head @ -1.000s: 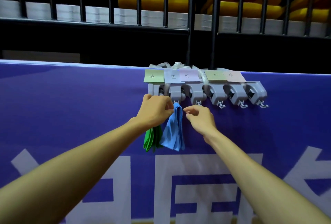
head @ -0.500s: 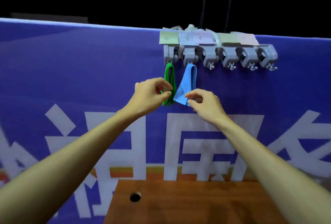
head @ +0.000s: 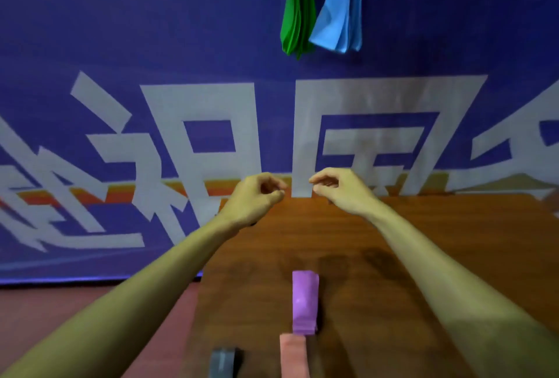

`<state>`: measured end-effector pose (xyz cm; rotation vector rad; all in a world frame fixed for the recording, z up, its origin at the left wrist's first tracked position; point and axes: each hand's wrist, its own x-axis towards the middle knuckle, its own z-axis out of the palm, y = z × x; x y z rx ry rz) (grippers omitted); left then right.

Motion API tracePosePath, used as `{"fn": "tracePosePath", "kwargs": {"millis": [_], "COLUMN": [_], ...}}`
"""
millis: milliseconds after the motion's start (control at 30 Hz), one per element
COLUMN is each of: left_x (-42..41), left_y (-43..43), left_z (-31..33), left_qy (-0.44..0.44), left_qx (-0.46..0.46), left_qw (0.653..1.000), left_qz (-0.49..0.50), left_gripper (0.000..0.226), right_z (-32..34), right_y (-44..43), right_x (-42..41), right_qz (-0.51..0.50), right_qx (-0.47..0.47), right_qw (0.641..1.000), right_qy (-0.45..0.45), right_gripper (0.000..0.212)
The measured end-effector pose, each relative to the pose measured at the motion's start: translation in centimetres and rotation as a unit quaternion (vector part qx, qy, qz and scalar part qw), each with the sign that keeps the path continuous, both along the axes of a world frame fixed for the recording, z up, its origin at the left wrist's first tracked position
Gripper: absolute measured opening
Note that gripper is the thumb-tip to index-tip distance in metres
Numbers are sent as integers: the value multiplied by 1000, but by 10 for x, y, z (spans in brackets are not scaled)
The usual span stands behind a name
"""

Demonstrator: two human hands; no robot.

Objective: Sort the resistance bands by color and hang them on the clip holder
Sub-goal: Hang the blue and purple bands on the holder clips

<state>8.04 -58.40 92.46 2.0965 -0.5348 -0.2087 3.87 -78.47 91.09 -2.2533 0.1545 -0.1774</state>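
- The left hand (head: 257,196) hovers over the far edge of the table (head: 423,241), its fingers loosely curled with nothing in them.
- The right hand (head: 338,188) hovers just beside it at the same height, also loosely curled and holding nothing; the two hands are near each other but apart.
- A green band (head: 298,11) and a blue band (head: 340,14) hang side by side against the purple banner (head: 151,30) above the hands, their tops cut off by the upper edge of the view.
- A purple band (head: 305,302) lies flat on the table, between the forearms.
- A pink band (head: 293,356) lies just below the purple one, overlapping its near end.
- A grey band (head: 223,362) lies to the left of the pink one, at the bottom edge.
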Motion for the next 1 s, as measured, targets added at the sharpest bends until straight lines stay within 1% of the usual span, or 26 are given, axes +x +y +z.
{"fn": "tracePosePath", "kwargs": {"millis": [67,267,500,633,767,833,900,933,1000], "left_x": [-8,-27,-28,-32,-32,-32,-31,-30,-28], "left_y": [-1,-1,-19,-27,-35,-43,-50,-52,-54], "left_z": [-29,-88,-165,-209,-242,-248,-253,-256,-266], "left_qy": [33,124,224,267,279,273,255,243,232], "left_qx": [10,40,76,96,108,101,109,116,123], "left_qw": [999,992,971,959,954,956,959,961,962], "left_qz": [-11,-4,-9,-10,17,46,61,64,67], "left_gripper": [12,11,13,14,11,17,14,16,26], "right_z": [-26,-91,-168,-207,-230,-239,-245,-247,-248], "right_y": [-3,-11,-14,-14,-14,-14,-12,-10,-7], "right_x": [-10,-35,-48,-51,-54,-51,-48,-47,-46], "right_qz": [-13,-53,-71,-76,-87,-88,-91,-89,-78], "right_qx": [16,70,75,82,103,110,112,115,130], "right_qw": [999,990,973,966,957,952,947,946,941], "right_qy": [31,110,206,232,257,273,286,291,302], "right_gripper": [16,17,21,24,28,34,40,43,49]}}
